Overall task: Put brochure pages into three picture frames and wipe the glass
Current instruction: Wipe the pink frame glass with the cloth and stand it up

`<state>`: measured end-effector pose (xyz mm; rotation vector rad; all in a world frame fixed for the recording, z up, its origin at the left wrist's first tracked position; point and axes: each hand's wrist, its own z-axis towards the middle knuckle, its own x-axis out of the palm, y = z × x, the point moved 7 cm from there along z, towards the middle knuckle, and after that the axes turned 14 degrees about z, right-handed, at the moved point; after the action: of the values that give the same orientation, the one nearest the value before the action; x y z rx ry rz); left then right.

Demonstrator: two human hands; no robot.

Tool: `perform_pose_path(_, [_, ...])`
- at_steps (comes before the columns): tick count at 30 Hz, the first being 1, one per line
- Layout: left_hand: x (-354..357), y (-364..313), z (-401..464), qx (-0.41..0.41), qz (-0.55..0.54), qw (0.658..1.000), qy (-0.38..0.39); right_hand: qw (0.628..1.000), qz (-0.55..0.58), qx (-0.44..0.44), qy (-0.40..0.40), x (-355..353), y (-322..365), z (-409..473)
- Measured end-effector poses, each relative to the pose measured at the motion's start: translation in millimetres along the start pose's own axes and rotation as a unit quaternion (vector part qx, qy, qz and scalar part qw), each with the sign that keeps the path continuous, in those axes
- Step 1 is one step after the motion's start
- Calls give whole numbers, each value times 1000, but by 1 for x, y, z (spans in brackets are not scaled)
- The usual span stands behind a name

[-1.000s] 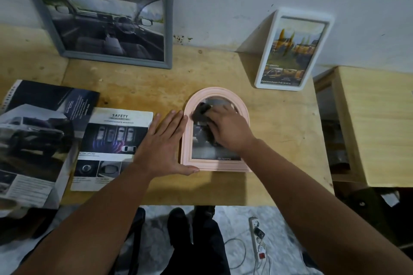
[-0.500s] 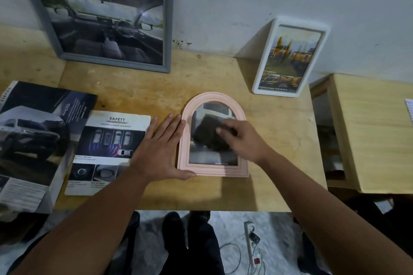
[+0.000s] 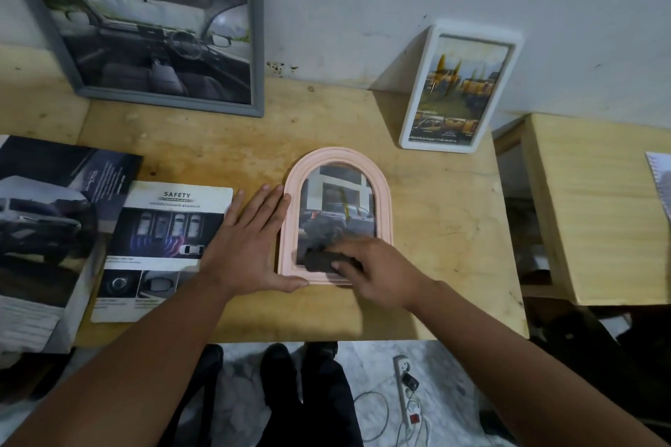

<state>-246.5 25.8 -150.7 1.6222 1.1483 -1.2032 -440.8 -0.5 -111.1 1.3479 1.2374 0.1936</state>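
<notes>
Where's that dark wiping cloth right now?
In the head view, the dark cloth lies on the glass at the bottom of the pink arched frame, under the right hand, mid-table.

Pale wooden worktop (image 3: 435,214): matt, stained grain. Pink arched frame (image 3: 385,200): smooth moulded plastic by the look, glass glossy. Dark wiping cloth (image 3: 319,260): soft, matt. Printed paper brochure page (image 3: 163,250): glossy paper.
</notes>
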Motion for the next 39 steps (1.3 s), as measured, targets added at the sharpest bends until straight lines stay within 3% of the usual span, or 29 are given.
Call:
perform_pose_path(1, [0, 0, 0, 0, 0, 1000, 1, 998, 51, 24, 3, -6, -2, 1])
perform_pose_path(3, [0, 0, 1, -1, -1, 1000, 1, 989, 123, 43, -74, -36, -7, 9])
perform_pose_path(5, [0, 0, 2, -1, 0, 1000, 0, 975, 110, 41, -187, -73, -18, 23])
perform_pose_path(7, [-1, -1, 2, 0, 2, 1000, -2, 971, 22, 38, -234, -92, -25, 40])
perform_pose_path(11, [-1, -2, 3, -2, 0, 1000, -6, 971, -118, 17, -207, -71, -29, 53])
perform_pose_path(18, [-2, -2, 3, -1, -3, 1000, -6, 988, -93, -40, -117, -31, -18, -6])
perform_pose_path(22, [-1, -3, 2, 0, -1, 1000, 2, 999, -22, -14, -29, -32, -13, -11])
perform_pose_path(25, [-2, -3, 3, 0, -1, 1000, 2, 990, 4, -3, -144, -76, -19, 13])
perform_pose_path(28, [-2, -2, 2, 1, 0, 1000, -1, 960, -171, -13, -221, -87, -25, 41])
perform_pose_path(30, [-1, -2, 2, 1, 2, 1000, 0, 948, -250, -11, -198, -65, -31, 48])
perform_pose_path(34, [0, -1, 2, 0, -1, 1000, 2, 948, -273, -39, -158, -31, -32, 24])
perform_pose_path(39, [0, 0, 3, -2, -2, 1000, 8, 977, -180, -98, -65, 0, -11, -22])
